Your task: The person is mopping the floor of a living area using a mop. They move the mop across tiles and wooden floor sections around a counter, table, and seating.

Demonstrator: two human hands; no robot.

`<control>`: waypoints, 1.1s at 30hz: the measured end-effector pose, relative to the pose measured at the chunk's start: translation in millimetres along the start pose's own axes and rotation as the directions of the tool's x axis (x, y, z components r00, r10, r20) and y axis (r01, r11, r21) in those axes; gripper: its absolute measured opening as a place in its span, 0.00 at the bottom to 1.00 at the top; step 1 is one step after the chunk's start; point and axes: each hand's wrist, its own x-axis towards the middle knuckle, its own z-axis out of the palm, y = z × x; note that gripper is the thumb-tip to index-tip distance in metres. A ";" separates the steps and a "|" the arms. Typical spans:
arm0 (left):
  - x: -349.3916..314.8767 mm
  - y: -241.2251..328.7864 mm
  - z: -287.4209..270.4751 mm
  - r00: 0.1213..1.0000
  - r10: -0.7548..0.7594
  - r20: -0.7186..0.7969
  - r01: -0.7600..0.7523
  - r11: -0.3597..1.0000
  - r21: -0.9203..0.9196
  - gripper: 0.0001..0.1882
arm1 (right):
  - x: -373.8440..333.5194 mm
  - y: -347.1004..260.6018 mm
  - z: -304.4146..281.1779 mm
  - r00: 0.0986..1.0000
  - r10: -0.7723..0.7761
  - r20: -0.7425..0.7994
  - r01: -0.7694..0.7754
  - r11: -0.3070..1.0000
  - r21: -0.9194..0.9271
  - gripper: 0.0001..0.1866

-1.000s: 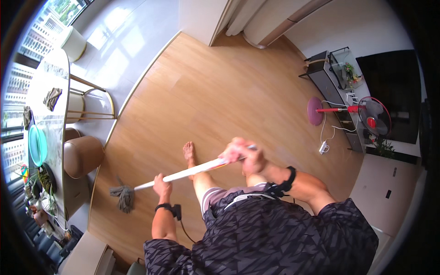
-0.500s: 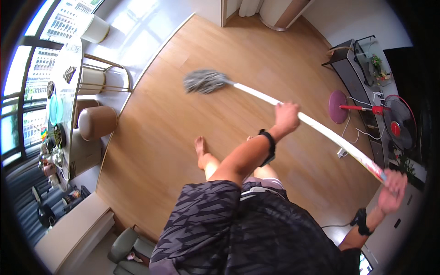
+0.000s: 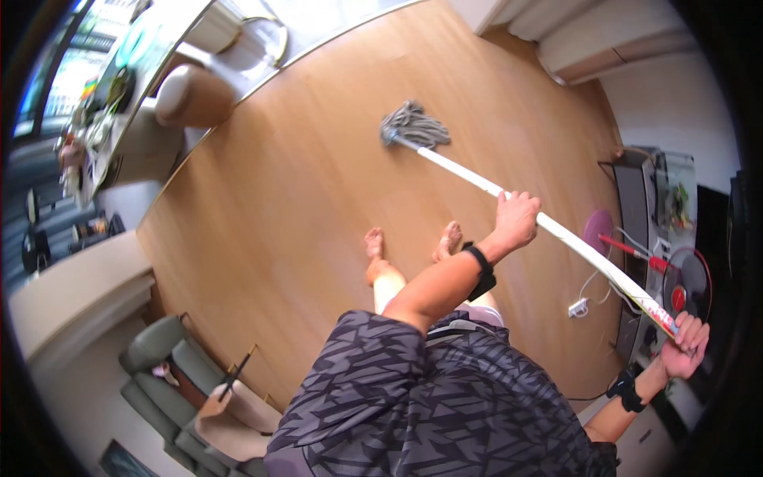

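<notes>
A string mop with a grey strand head [image 3: 421, 129] and a long white handle [image 3: 584, 250] slants across the view, its head resting on the wooden floor [image 3: 294, 191]. My left hand [image 3: 518, 219] is wrapped round the middle of the handle. Near the handle's upper end, at the right, my right hand [image 3: 685, 347] grips it too. The strands spread to the right of the blue-grey socket. Both wrists wear black bands. My bare feet [image 3: 449, 238] stand on the floor between the mop head and my body.
At right, a pink-based fan [image 3: 598, 230] stands by the TV cabinet [image 3: 636, 191]; a white power strip [image 3: 578, 308] and cables lie on the floor. A brown stool [image 3: 193, 97] is beside the table at upper left. A green sofa [image 3: 163, 374] and beige chair [image 3: 238, 421] are at lower left.
The mop head has moved right, and its strands now lie right of the socket instead of left. My view has turned, bringing more of the sofa in. Both hands keep their grip.
</notes>
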 end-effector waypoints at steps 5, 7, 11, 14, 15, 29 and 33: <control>-121.0 -132.5 -77.4 0.877 -0.251 -0.410 0.294 0.955 0.044 0.06 | 47.1 104.9 136.5 0.973 0.131 0.193 -0.161 0.975 0.153 0.11; -177.4 -192.3 -117.0 0.798 -0.254 -0.546 0.338 0.939 0.058 0.07 | 38.2 159.6 215.1 0.933 0.222 0.283 -0.310 0.896 0.319 0.12; -314.5 -320.4 -157.8 0.723 -0.398 -0.565 0.595 0.774 0.216 0.17 | -25.6 249.7 326.3 0.795 0.527 0.299 -0.568 0.820 0.064 0.15; -410.5 -375.1 -176.5 0.723 -0.538 -0.434 0.678 0.675 0.291 0.13 | -83.8 295.3 370.4 0.678 0.607 0.414 -0.667 0.745 0.000 0.13; -430.5 -382.2 -182.4 0.672 -0.612 -0.417 0.734 0.628 0.259 0.13 | -90.3 295.3 387.4 0.632 0.612 0.476 -0.676 0.735 -0.047 0.13; -261.3 -207.4 -47.5 0.891 -0.327 -0.316 0.423 0.852 0.310 0.03 | -98.5 151.8 143.1 0.909 0.389 0.150 -0.389 0.921 -0.028 0.13; -176.5 -71.8 54.9 0.970 -0.160 -0.183 0.202 0.950 0.240 0.04 | -123.0 37.7 4.6 0.949 0.316 -0.024 -0.317 0.945 -0.079 0.13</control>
